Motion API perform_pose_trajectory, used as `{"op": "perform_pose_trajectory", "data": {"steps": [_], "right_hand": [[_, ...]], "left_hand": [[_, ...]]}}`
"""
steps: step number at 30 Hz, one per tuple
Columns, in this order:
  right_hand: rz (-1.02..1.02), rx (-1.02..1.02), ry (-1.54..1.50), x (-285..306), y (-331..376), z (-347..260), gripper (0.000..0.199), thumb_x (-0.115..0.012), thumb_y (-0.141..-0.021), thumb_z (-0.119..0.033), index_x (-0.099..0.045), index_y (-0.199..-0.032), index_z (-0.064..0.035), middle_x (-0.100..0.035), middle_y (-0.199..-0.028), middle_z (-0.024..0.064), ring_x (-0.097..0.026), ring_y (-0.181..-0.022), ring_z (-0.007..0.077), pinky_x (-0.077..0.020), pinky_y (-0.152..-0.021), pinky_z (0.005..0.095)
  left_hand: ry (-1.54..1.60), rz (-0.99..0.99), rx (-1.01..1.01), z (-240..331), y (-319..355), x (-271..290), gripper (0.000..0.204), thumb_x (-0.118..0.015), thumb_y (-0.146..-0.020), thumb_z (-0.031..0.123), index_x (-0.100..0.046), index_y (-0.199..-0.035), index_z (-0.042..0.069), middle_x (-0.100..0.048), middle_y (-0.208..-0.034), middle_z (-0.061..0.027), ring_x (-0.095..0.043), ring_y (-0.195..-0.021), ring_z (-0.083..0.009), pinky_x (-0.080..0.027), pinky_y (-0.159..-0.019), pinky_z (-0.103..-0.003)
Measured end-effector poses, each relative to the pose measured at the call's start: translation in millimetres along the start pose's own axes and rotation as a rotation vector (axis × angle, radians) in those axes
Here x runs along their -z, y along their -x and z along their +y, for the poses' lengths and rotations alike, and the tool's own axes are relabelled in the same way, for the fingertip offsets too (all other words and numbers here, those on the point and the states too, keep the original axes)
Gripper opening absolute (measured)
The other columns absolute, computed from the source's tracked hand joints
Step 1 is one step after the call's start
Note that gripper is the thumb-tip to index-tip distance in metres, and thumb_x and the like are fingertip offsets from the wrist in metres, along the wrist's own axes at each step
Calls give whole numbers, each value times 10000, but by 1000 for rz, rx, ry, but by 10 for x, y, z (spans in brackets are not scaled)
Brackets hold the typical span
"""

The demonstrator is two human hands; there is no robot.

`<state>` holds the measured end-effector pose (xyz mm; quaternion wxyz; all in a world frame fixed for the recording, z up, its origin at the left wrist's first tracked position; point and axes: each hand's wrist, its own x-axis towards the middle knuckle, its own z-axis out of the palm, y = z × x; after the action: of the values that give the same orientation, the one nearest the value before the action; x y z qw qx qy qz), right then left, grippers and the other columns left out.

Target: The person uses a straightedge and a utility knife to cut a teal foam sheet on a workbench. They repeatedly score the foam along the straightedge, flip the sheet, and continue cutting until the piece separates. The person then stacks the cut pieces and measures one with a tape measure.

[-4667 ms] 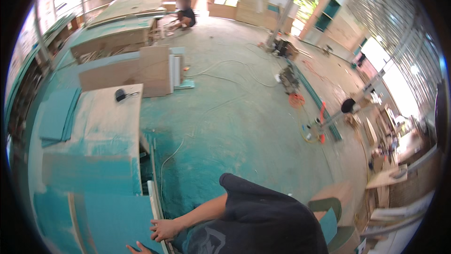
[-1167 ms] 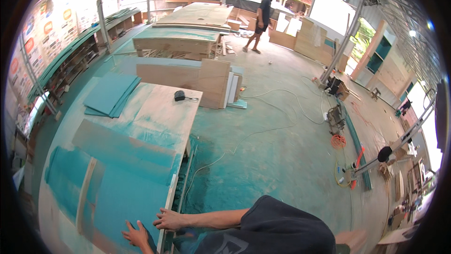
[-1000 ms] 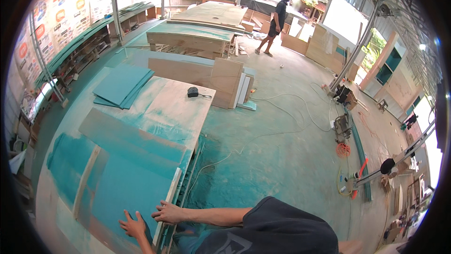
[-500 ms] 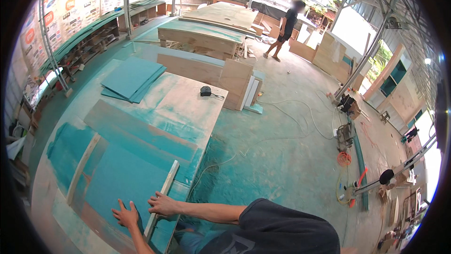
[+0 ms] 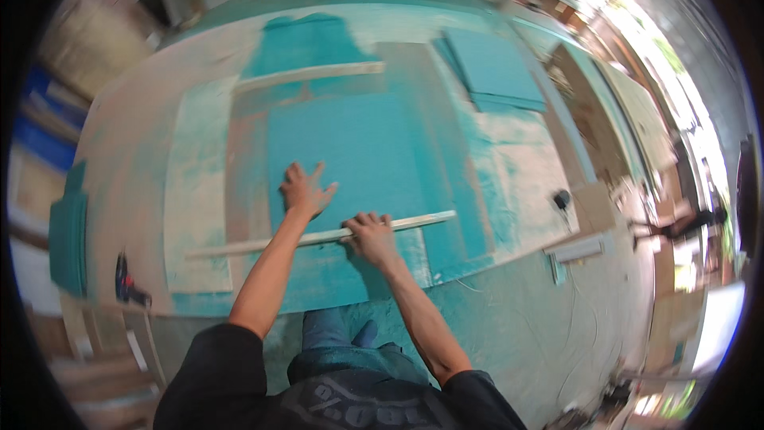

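The left hand (image 5: 307, 192) lies open, fingers spread, on a flat teal panel (image 5: 350, 136) in the middle of the workbench (image 5: 127, 128). The right hand (image 5: 371, 236) is curled over a narrow wooden strip (image 5: 430, 220), gripping it where it crosses the bench near the person's side; the left forearm passes over this same strip. A second wooden batten (image 5: 318, 74) lies beyond the panel's far edge. To the left are a pale board (image 5: 199, 183), a cordless drill (image 5: 123, 275) near the bench edge and a stack of teal sheets (image 5: 68, 231) at the corner. To the right, another teal stack (image 5: 497, 72) and a small black tool (image 5: 562, 199) rest on the bench, with a co-worker (image 5: 688, 225) well beyond, blurred.

Compared with about a second ago, the strip sits farther in from the bench's near edge, where it had lain along the border. The view has swung round, bringing the drill and left-hand stack into sight and leaving the co-worker toward the right rim.
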<state>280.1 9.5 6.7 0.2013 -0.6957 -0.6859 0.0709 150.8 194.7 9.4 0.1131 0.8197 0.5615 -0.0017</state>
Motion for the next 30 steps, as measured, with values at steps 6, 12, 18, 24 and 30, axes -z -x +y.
{"op": "perform_pose_trajectory", "data": {"steps": [6, 12, 18, 24, 30], "right_hand": [[-60, 30, 59, -1, -306, 11, 317, -752, -897, -387, -718, -1167, -225, -625, -1043, 13, -575, -1049, 237, -384, -914, 462], [-51, 15, 13, -22, -547, 132, 337, -745, -910, -420, -713, -1174, -213, -641, -1061, 8, -569, -1047, 230, -377, -929, 463], [-72, 6, 28, -71, -935, 245, 314, -751, -906, -414, -724, -1146, -213, -651, -1065, -6, -572, -1054, 228, -380, -938, 451], [-63, -2, 28, -77, -1420, 354, 274, -753, -912, -380, -729, -1131, -218, -655, -1069, -12, -588, -1041, 219, -383, -946, 451], [-62, 21, 71, -203, -2060, 626, 288, -722, -943, -371, -734, -1200, -241, -643, -1055, 5, -584, -1025, 228, -364, -939, 444]], "left_hand": [[-13, -59, 29, -91, -229, 28, 770, -563, -965, 655, -379, -1627, 306, -231, -1654, -309, -250, -1497, -495, -331, -1103, -685], [-2, -7, -9, -90, -532, -24, 781, -598, -944, 635, -416, -1604, 261, -243, -1623, -349, -269, -1467, -516, -349, -1045, -718], [-24, -5, -8, -133, -929, 67, 750, -589, -946, 649, -457, -1586, 282, -277, -1610, -332, -310, -1450, -508, -369, -1057, -711], [-4, 5, -24, -167, -1411, 154, 752, -582, -942, 655, -462, -1571, 260, -288, -1608, -353, -280, -1480, -539, -358, -1060, -736], [7, 38, -35, -222, -2061, 191, 743, -573, -943, 661, -480, -1559, 256, -309, -1605, -353, -300, -1471, -540, -337, -1075, -747]]}}
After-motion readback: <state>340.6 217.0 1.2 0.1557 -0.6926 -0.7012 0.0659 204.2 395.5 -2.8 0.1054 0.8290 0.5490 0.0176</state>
